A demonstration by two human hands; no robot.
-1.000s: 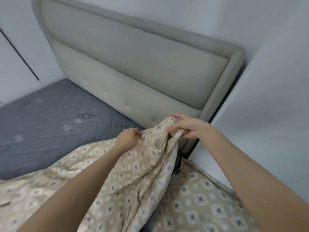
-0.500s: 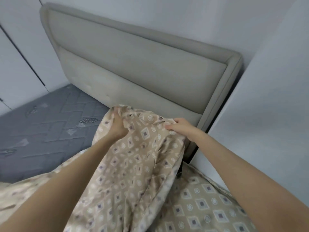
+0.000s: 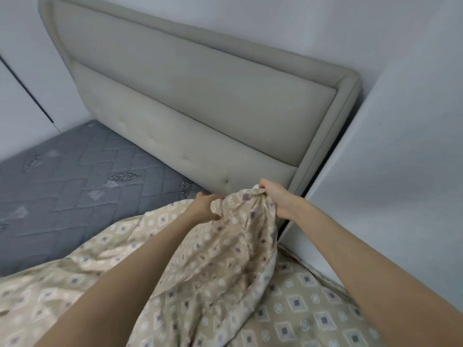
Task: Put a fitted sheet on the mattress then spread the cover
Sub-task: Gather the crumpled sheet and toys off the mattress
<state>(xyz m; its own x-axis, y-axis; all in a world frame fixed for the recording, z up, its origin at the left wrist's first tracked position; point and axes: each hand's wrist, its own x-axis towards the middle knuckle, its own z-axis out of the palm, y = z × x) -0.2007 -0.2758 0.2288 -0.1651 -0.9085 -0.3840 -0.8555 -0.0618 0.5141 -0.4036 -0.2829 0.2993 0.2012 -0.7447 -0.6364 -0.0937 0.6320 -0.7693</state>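
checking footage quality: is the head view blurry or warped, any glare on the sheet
Head view: wide-angle warp bows the headboard; light is soft and even, no glare on the fitted sheet; left hand and right hand look sharp.

Your mattress (image 3: 62, 186) lies ahead and to your left, its far end against the headboard (image 3: 200, 108). The headboard stands against the rear wall (image 3: 250, 21). The fitted sheet (image 3: 213, 271) lies over the near part of the mattress and rises in a bunch just before the headboard's right end. Your left hand (image 3: 204, 205) grips the bunch's left side and your right hand (image 3: 278, 199) its right. A side wall (image 3: 400, 171) runs along your right, just beside the headboard's edge.
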